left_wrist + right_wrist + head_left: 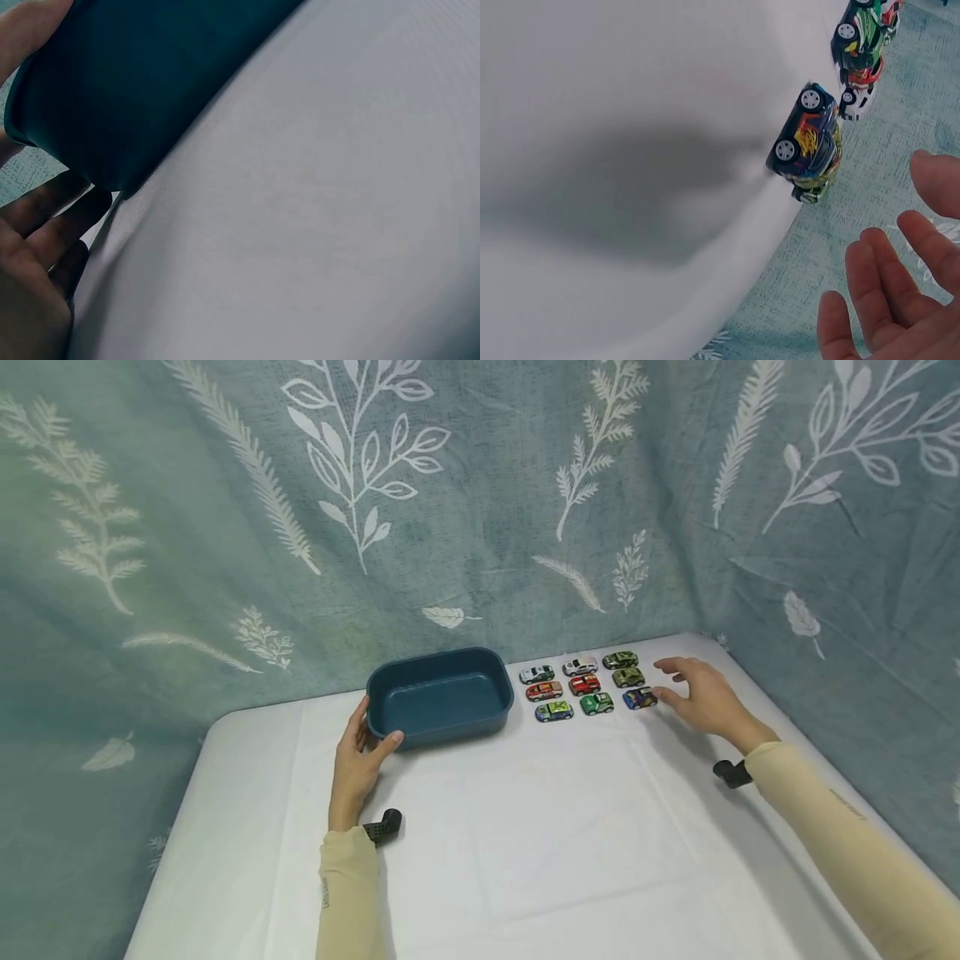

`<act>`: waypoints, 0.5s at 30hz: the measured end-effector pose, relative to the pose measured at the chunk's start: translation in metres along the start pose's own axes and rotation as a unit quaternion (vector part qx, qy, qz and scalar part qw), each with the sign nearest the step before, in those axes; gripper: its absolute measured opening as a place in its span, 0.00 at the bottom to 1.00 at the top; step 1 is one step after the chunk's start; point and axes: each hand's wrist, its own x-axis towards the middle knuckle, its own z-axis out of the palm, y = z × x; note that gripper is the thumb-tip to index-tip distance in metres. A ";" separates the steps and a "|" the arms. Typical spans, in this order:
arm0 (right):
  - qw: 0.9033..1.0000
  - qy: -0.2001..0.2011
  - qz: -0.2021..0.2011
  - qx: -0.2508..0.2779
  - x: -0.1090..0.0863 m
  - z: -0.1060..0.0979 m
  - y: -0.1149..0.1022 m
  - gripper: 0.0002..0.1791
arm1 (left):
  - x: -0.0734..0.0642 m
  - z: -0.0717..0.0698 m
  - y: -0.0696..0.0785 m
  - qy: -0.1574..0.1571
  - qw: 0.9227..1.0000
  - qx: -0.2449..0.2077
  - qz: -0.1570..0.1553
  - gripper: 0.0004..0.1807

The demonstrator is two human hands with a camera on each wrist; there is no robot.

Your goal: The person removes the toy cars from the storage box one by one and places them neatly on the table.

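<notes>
A dark teal plastic basin [438, 697] stands toward the back of the white table. My left hand [358, 766] holds it by its near left corner, the thumb at the front rim and the fingers along the left end. In the left wrist view those fingers [71, 217] lie against the basin's end wall [112, 97]. Over on the right, my right hand [697, 696] hovers beside several small toy cars, fingers spread and holding nothing. Nearest to it is a dark blue toy car with flame markings [641, 697], which the right wrist view shows apart from the fingertips.
The toy cars stand in rows right of the basin, among them a red one [585, 684], a green one [597, 703] and a camouflage one [628, 677]. A leaf-patterned curtain [480, 527] hangs behind the white-covered table [525, 843] and along its right side.
</notes>
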 end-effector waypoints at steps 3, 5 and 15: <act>1.000 0.006 0.005 -0.003 0.000 -0.004 0.003 0.28 | 0.001 0.003 0.000 0.000 1.000 0.002 0.006 0.51; 1.000 0.011 0.010 0.001 0.000 -0.007 0.004 0.28 | 0.001 0.005 -0.001 0.003 1.000 0.001 0.007 0.52; 0.999 0.017 0.036 0.014 -0.008 -0.006 0.018 0.31 | -0.011 0.007 -0.002 0.021 0.997 -0.077 -0.017 0.52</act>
